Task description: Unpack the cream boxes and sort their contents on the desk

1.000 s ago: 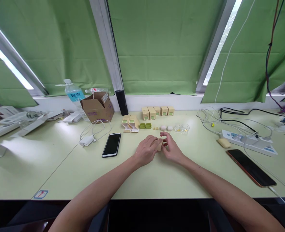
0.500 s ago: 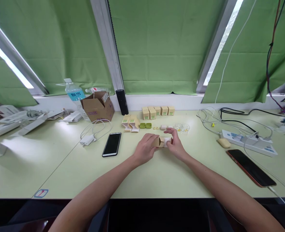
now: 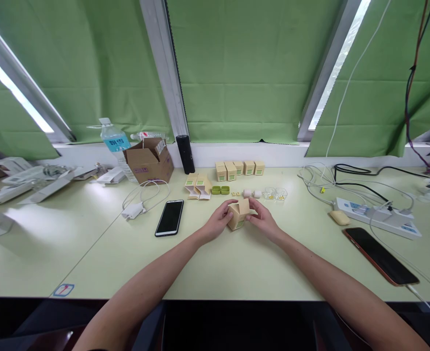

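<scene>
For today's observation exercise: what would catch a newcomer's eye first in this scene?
First, the two hands at the table's middle: the left hand and right hand hold a small tan box with its flap open. Behind them, a row of matching boxes lines the window ledge side. Green blinds fill the whole background, and a black phone lies left of the hands.

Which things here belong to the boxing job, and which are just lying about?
In the job:
small box, held by left hand and right hand
closed boxes
open boxes
green cases
clear cups

Lying about:
black phone
charger
carton
bottle
power strip
red phone
</scene>
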`<action>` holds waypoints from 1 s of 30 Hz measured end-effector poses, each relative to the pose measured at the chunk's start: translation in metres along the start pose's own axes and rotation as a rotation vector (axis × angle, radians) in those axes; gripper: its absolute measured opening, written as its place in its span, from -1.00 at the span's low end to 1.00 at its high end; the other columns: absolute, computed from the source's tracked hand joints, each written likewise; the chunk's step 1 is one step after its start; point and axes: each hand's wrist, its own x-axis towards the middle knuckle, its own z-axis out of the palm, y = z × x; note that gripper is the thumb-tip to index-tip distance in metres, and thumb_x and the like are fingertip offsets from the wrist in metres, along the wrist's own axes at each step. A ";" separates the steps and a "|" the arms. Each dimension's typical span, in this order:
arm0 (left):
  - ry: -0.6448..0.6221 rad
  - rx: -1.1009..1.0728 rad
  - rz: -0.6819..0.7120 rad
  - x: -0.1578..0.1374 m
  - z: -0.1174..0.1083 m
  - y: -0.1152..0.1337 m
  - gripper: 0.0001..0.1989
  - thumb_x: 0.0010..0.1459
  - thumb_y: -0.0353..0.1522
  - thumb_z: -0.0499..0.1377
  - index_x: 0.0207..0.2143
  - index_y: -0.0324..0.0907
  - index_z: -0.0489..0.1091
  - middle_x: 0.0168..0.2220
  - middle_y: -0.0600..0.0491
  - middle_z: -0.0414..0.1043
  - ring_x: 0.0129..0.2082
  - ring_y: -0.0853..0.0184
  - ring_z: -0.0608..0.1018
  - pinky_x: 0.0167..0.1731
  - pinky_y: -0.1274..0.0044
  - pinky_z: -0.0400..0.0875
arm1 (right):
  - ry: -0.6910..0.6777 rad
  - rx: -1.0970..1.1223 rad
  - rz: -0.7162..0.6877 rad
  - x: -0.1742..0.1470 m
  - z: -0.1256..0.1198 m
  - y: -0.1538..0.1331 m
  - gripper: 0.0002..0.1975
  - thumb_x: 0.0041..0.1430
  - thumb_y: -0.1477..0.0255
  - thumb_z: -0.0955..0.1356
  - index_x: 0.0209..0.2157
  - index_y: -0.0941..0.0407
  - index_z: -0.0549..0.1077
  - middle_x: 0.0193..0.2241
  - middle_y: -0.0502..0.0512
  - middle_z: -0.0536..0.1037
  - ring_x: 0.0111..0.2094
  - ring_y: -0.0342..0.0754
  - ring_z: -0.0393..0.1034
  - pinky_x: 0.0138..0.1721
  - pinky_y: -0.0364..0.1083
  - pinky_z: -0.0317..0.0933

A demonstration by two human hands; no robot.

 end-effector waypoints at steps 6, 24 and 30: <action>0.025 -0.019 0.005 0.001 0.002 0.001 -0.59 0.35 -0.17 0.10 0.18 -0.11 0.28 0.01 -0.07 0.51 -0.07 0.24 0.56 -0.06 0.38 0.49 | 0.024 -0.012 0.021 0.001 0.004 0.009 -0.48 0.10 0.32 0.41 0.11 0.02 0.30 0.10 0.23 0.45 0.11 0.12 0.38 -0.08 0.09 0.46; 0.207 0.776 0.356 -0.013 0.011 0.014 -0.59 0.21 -0.32 0.27 0.07 -0.07 0.26 -0.02 -0.04 0.29 -0.13 0.23 0.51 -0.24 0.39 0.53 | 0.129 -0.859 -0.502 -0.014 0.001 -0.025 -0.66 0.27 0.45 0.33 0.06 -0.09 0.49 0.30 0.16 0.20 0.38 0.37 -0.10 0.28 0.47 0.09; 0.192 0.898 0.393 -0.015 0.014 0.015 -0.52 0.25 -0.33 0.24 0.19 -0.05 0.21 0.02 -0.09 0.30 -0.04 0.15 0.51 -0.23 0.37 0.57 | 0.209 -0.883 -0.539 -0.012 -0.004 -0.024 -0.78 0.32 0.42 0.30 -0.07 -0.03 0.52 0.20 0.20 0.32 0.36 0.32 -0.04 0.28 0.40 0.16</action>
